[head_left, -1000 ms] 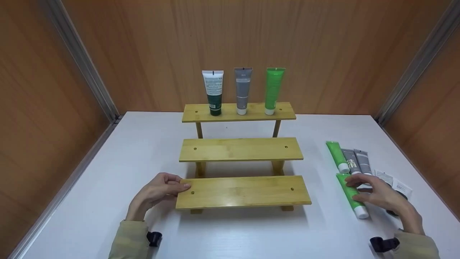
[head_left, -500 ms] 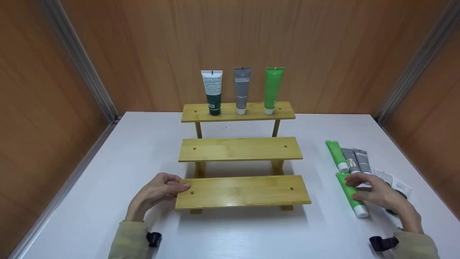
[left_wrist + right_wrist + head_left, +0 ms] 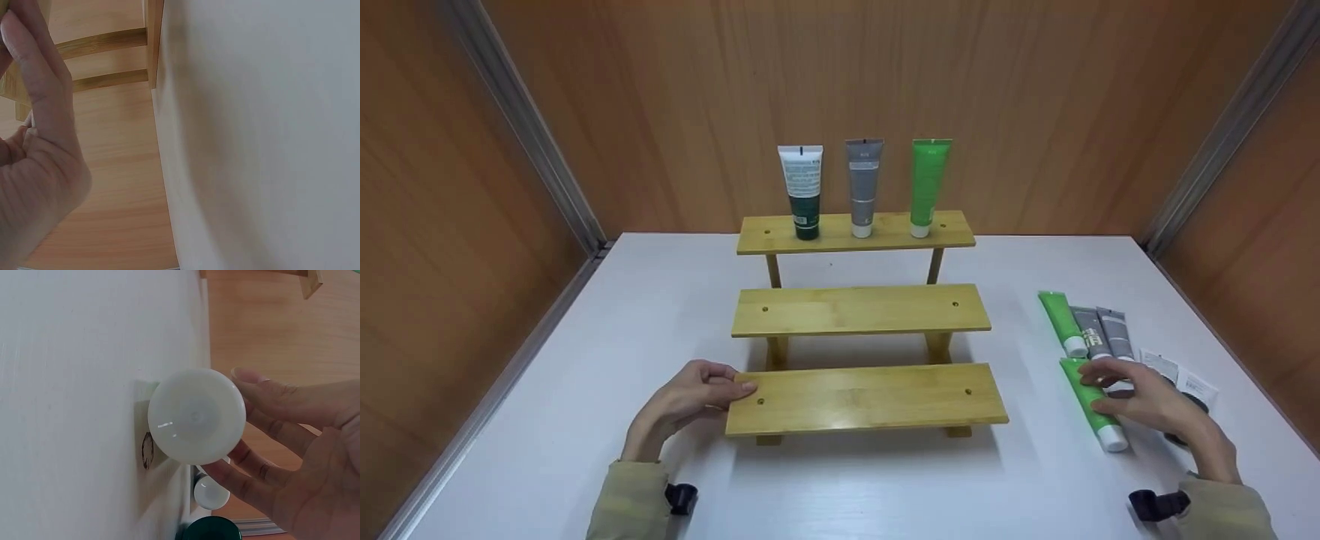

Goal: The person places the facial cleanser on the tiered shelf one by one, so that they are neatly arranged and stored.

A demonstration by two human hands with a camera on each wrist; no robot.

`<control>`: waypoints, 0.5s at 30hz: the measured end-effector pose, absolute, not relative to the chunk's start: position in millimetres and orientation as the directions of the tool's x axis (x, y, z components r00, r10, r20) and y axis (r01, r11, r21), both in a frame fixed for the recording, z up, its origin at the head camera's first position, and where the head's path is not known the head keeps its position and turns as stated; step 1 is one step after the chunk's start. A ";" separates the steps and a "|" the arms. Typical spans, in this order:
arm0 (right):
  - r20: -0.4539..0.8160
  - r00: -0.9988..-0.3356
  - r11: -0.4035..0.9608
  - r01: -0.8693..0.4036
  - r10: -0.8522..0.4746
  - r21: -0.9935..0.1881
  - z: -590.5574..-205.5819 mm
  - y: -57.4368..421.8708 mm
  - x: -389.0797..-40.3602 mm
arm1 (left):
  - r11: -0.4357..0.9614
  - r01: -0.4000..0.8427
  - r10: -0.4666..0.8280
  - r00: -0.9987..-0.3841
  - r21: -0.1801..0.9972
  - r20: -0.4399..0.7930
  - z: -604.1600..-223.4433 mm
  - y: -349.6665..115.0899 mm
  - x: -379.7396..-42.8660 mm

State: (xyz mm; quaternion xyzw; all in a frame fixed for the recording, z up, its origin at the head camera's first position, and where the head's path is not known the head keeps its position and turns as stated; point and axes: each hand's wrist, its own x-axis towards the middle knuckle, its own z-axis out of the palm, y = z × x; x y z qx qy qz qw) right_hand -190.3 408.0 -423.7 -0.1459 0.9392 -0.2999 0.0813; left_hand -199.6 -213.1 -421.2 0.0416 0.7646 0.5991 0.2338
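At the left end of the lowest board (image 3: 870,397) of a three-step bamboo stand, my left hand (image 3: 690,401) grips the edge, thumb on top. In the left wrist view that hand (image 3: 45,129) reaches up to the wood. My right hand (image 3: 1159,405) pinches a green squeeze tube (image 3: 1089,401) lying on the white table, thumb and fingers on its sides. The tube's white cap (image 3: 197,416) faces the right wrist camera, with the fingers of the right hand (image 3: 304,455) behind it.
A white-and-dark-green tube (image 3: 802,187), a grey tube (image 3: 863,180) and a green tube (image 3: 930,180) stand on the top board (image 3: 892,232). Beside my right hand lie another green tube (image 3: 1061,319), grey tubes (image 3: 1116,330) and white-and-dark tubes (image 3: 1196,386). Wood panels (image 3: 855,75) enclose the table.
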 end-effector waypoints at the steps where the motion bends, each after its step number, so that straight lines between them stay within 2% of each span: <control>1: -0.064 -0.944 0.781 -0.228 -0.322 -0.581 -423.8 407.9 -190.5 | 0.279 -0.217 0.342 -0.888 0.935 -0.308 -421.0 -213.2 -199.7; 11: -0.005 -0.935 0.757 -0.285 -0.356 -0.588 -424.8 409.9 -190.5 | 0.266 -0.220 0.356 -0.882 0.938 -0.308 -421.2 -213.2 -199.0; 15: -0.036 -0.939 0.766 -0.258 -0.343 -0.588 -424.5 409.5 -190.5 | 0.269 -0.222 0.354 -0.882 0.937 -0.311 -420.6 -213.0 -199.2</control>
